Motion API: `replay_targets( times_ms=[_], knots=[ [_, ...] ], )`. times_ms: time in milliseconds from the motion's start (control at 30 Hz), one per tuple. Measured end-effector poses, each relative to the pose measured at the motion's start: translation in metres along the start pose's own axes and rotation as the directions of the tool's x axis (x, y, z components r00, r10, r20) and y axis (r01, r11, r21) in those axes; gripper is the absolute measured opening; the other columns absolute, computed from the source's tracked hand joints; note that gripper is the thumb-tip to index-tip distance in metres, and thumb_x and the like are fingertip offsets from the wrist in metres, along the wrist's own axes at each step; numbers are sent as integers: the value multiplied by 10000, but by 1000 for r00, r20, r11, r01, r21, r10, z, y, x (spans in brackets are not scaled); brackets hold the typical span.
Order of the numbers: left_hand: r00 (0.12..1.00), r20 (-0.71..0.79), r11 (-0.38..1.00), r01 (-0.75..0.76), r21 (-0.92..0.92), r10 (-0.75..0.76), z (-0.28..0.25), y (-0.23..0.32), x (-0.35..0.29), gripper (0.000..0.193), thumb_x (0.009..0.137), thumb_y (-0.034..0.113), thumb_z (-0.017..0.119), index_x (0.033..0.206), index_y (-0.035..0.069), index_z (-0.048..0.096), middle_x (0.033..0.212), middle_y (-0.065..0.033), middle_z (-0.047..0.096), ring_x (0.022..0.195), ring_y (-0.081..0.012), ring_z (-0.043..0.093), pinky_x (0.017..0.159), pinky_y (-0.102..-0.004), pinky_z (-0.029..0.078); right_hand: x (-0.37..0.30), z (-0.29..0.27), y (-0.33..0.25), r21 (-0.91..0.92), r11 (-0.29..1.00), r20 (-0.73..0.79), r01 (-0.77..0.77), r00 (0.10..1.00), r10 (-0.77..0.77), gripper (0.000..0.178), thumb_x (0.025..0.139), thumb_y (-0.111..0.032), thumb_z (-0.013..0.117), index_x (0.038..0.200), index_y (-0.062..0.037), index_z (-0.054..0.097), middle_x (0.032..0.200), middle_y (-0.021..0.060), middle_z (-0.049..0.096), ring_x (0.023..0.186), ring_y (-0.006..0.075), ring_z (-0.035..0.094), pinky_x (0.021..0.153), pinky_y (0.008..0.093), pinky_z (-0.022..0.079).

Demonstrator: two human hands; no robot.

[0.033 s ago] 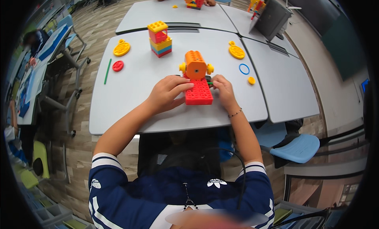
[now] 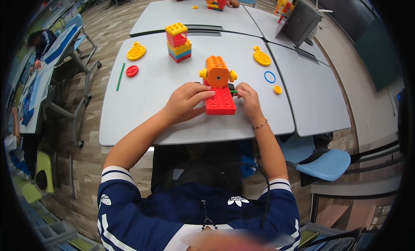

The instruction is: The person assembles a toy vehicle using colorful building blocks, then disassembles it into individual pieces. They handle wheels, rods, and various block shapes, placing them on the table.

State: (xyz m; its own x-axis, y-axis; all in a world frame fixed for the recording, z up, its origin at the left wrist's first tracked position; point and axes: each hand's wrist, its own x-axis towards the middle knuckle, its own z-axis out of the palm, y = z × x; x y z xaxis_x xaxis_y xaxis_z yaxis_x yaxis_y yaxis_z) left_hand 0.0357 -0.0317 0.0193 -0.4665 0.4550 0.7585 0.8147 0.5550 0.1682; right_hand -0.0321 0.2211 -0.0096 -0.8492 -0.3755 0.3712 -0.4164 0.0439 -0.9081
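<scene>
A toy brick model stands on the white table in front of me. It has a red studded base (image 2: 221,102) and an upright orange block (image 2: 217,71) with yellow round pieces at both sides. My left hand (image 2: 189,100) grips the base's left edge, thumb and fingers against it; some fingertips are hidden. At the right side, my right hand (image 2: 247,100) pinches a thin green rod (image 2: 234,91) that sticks out from the model. A black wheel-like piece (image 2: 231,86) shows just behind the rod. Whether the rod passes through the base is hidden.
Behind stands a brick tower (image 2: 178,43). At left lie a yellow pulley (image 2: 136,53), a red wheel (image 2: 132,71) and a green rod (image 2: 120,77). At right lie another yellow pulley (image 2: 262,58), a blue ring (image 2: 269,77) and a small yellow disc (image 2: 277,90). Across the table another person's hand (image 2: 232,1) touches a model.
The whole view has shifted a little, so the table things appear slightly farther right. Both hands keep their hold on the model and the rod.
</scene>
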Motion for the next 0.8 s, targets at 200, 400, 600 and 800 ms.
replay_targets(
  times_ms=[200,400,600,800],
  knots=[
    [999,-43,1000,7,11,-7,6,-7,2,557,642,66,784,1158,119,582,1124,-74,592,977,-259,595,810,-369,509,4,-37,17,11,1000,-129,24,991,-23,186,851,-122,472,713,-2,509,730,46,508,684,112,443,642,245,376],
    [999,-51,1000,20,16,-19,7,-7,1,561,645,69,786,1165,126,582,1123,-69,593,950,-254,595,797,-365,508,-30,-70,9,207,978,-525,-21,841,129,207,861,-126,465,687,-23,509,728,50,509,676,118,444,629,255,371],
    [998,-50,999,40,-8,-40,10,-8,1,588,638,73,796,1182,131,582,1130,-75,594,950,-261,602,795,-364,514,-99,-36,-57,83,994,-703,64,711,13,201,876,-148,505,731,-13,540,747,60,532,675,135,472,631,264,390],
    [997,-44,998,65,-15,-66,7,-4,1,580,645,72,787,1184,116,581,1153,-89,593,972,-265,611,802,-364,524,-116,19,-129,-525,834,-310,170,874,-373,109,805,-56,630,860,30,668,740,95,606,648,187,553,593,290,441]
  ],
)
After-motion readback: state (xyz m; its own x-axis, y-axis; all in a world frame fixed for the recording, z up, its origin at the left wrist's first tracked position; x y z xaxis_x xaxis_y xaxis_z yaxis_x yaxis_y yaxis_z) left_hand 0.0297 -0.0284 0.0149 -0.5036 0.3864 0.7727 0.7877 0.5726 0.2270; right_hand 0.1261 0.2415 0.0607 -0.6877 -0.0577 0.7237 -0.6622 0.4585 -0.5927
